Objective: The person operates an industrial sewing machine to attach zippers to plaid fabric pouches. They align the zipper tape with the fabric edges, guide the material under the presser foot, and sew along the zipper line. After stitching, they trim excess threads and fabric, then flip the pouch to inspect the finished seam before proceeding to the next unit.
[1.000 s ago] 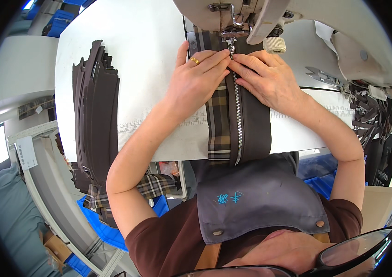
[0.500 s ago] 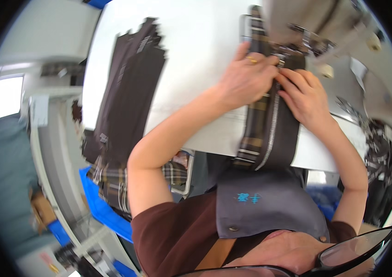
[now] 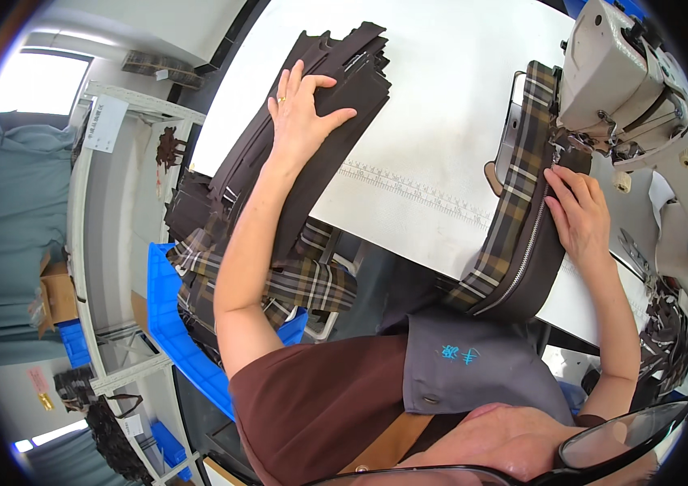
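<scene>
My left hand (image 3: 303, 113) is over a stack of dark brown fabric pieces (image 3: 356, 93), with its thumb and fingers spread. My right hand (image 3: 579, 212) has its fingertips at the silver zipper (image 3: 532, 243) of a dark brown fabric strip (image 3: 556, 263), gripping it at the zipper's edge. Brown plaid fabric (image 3: 514, 215) runs along the zipper's left side. The strip's far end is beneath the sewing machine (image 3: 611, 65), and its near end hangs over the table edge by my apron.
A phone-like flat object (image 3: 514, 121) lies partly under the plaid. A printed ruler (image 3: 417, 194) crosses the white table (image 3: 433, 105). A blue bin (image 3: 178, 340) of plaid pieces stands left below the table. Dark scraps (image 3: 672, 332) pile up at the right.
My left hand has left the zippered strip and moved left to the brown stack. My right hand stays on the strip. The whole view has shifted.
</scene>
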Demonstrator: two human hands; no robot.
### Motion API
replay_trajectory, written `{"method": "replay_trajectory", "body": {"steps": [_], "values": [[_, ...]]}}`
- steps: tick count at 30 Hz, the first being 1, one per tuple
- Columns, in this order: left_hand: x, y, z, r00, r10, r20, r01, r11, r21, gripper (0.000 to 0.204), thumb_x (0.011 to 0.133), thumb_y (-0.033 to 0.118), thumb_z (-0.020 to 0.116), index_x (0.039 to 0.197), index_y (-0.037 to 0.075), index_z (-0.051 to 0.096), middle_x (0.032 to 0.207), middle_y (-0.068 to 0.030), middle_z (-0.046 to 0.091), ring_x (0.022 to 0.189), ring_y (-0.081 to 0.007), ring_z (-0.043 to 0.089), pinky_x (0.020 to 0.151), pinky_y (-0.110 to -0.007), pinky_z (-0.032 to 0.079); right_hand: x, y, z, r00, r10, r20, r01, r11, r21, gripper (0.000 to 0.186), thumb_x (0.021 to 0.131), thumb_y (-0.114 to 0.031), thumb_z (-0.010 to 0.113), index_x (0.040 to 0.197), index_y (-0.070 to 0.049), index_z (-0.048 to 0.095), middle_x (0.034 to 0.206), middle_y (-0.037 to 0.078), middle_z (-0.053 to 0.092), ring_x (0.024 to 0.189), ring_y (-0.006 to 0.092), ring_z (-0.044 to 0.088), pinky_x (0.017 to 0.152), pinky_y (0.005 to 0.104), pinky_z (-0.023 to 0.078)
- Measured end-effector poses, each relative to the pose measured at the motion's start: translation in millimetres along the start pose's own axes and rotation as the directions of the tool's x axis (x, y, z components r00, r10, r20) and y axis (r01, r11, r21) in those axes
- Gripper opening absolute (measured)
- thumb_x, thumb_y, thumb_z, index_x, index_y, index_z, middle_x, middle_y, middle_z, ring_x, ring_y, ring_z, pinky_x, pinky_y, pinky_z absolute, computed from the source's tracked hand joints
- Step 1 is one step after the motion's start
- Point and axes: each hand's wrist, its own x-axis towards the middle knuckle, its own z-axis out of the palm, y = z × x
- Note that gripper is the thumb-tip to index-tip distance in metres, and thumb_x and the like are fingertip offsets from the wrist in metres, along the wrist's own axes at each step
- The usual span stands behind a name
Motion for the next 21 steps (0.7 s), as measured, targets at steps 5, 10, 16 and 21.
{"method": "replay_trajectory", "body": {"steps": [5,10,16,21], "values": [[21.4,7.7,12.8,0.991,0.136,0.017,-0.137,0.98,0.146,0.043,0.072,0.038,0.076,0.106,0.017,0.061,0.146,-0.0217,0.031,0.14,-0.0387,0.018,0.106,-0.063,0.01,1.0,0.1,0.1,1.0,0.003,-0.003,-0.003,1.0,0.002,0.037,0.074,-0.008,0.069,0.111,-0.004,0.063,0.111,0.006,0.059,0.095,0.0257,0.055,0.083,0.0356,0.046],[33.5,5.9,29.1,0.999,0.035,0.003,-0.035,0.999,0.015,0.042,0.071,0.035,0.076,0.104,0.015,0.061,0.145,-0.0235,0.031,0.138,-0.0396,0.02,0.108,-0.056,0.015,0.8,-0.1,-0.6,1.0,0.001,-0.019,-0.001,1.0,-0.001,0.037,0.074,-0.008,0.069,0.11,-0.004,0.063,0.111,0.006,0.059,0.094,0.0254,0.055,0.082,0.0353,0.047],[32.9,7.0,34.1,0.999,0.007,-0.034,-0.009,0.999,-0.048,0.025,0.073,0.024,0.077,0.086,0.008,0.062,0.142,-0.0217,0.035,0.137,-0.0425,0.02,0.106,-0.055,0.023,1.8,-1.4,-0.7,1.0,-0.007,-0.026,0.007,1.0,0.003,0.036,0.074,-0.008,0.07,0.109,-0.004,0.064,0.11,0.006,0.06,0.093,0.0251,0.055,0.081,0.0348,0.047],[10.4,44.4,4.3,0.965,0.12,-0.231,-0.149,0.983,-0.109,0.013,0.084,0.013,0.065,0.095,0.008,0.064,0.1,-0.0087,0.064,0.091,-0.0287,0.062,0.078,-0.038,0.046,0.3,-0.1,-0.1,0.999,0.01,-0.031,-0.009,1.0,0.012,0.034,0.075,-0.008,0.069,0.108,-0.003,0.064,0.109,0.006,0.06,0.092,0.0255,0.056,0.08,0.0353,0.047]]}}
